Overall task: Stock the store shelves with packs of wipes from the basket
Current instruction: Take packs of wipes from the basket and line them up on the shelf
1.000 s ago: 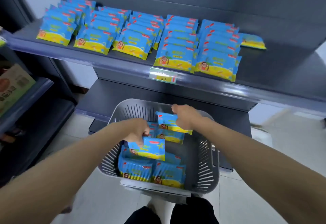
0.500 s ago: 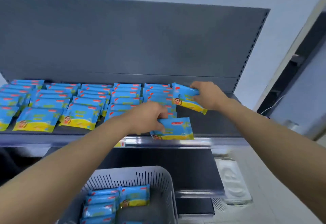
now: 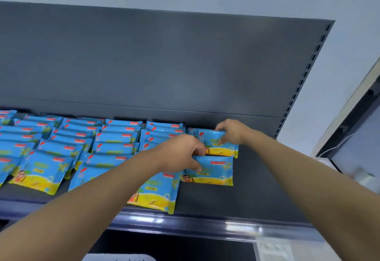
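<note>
Nearest, at 6 o'clock: only the basket (image 3: 117,257) rim, bottom edge. On the shelf (image 3: 257,195), left hand (image 3: 181,154) clamped on the front pack (image 3: 209,171), fingers pinching its left end; pack lying flat, long axis from 9 to 3 o'clock, at 3 o'clock of the fingers. Just behind, at 12 o'clock: back pack (image 3: 221,146), gripped at its far edge by the right hand (image 3: 233,131), fingers closed on it, same axis. Both starting a new column, right of the full rows (image 3: 115,147). Probably next: letting go.
</note>
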Tool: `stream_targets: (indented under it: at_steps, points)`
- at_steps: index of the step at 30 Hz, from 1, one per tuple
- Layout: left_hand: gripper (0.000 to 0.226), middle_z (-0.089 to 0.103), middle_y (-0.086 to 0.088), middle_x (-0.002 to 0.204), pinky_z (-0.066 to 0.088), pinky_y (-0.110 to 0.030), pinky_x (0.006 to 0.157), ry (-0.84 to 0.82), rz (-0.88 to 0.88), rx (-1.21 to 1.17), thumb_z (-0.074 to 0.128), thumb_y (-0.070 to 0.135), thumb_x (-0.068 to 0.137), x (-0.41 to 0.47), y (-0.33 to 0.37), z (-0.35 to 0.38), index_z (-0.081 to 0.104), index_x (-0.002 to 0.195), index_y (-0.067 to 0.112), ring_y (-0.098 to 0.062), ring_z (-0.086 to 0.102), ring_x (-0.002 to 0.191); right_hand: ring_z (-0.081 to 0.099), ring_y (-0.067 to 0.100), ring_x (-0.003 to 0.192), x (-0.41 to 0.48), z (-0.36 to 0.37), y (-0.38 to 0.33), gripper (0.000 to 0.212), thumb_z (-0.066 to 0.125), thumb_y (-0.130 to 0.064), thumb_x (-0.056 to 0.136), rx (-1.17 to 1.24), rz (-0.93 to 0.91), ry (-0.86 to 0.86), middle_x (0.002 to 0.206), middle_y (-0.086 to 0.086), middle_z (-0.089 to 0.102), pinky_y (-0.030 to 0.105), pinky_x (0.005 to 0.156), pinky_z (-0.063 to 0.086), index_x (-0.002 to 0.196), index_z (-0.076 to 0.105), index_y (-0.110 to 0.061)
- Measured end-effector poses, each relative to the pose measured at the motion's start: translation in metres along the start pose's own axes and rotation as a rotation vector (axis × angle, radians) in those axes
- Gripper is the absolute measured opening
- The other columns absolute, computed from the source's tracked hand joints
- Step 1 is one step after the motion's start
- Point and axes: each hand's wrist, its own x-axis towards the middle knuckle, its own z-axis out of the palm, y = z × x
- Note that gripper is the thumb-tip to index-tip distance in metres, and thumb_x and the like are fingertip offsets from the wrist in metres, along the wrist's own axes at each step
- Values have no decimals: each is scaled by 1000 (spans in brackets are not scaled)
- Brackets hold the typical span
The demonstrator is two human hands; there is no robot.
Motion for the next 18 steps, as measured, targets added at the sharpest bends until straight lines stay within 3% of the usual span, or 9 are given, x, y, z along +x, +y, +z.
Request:
stream_targets:
  at_steps: [4, 9, 14, 18]
  points:
    - [19, 63, 2, 83, 47, -33, 70, 8, -65, -97, 75, 26, 76, 27, -9, 3, 66, 89, 15, -17, 56, 74, 54, 18, 90, 39, 6, 6, 19, 74, -26, 75, -63, -40, -23, 92, -7, 57, 36, 81, 49, 90, 62, -25]
    - [18, 58, 4, 77, 45, -29, 66, -23, -96, -85, 75, 27, 75, 62, -12, 9, 66, 86, 16, -13, 51, 69, 55, 17, 91, 60, 6, 14, 34, 76, -27, 72, -67, -55, -22, 97, -5, 59, 35, 82, 50, 103, 65, -21]
    - [21, 59, -1, 88, 40, -26, 67, -35, -155, 7, 70, 22, 81, 99, -21, 22, 64, 98, 12, -17, 51, 77, 57, 17, 87, 60, 2, 30, 32, 71, -18, 80, 85, -56, 3, 103, 2, 64, 26, 76, 46, 111, 64, -14]
    - [25, 65, -8, 102, 45, -32, 75, 16, -201, 98, 64, 24, 85, 124, -34, 31, 64, 107, 11, -26, 59, 90, 60, 18, 96, 48, -6, 41, 24, 63, -15, 87, 213, -35, 137, 108, 6, 67, 24, 83, 45, 111, 64, -11]
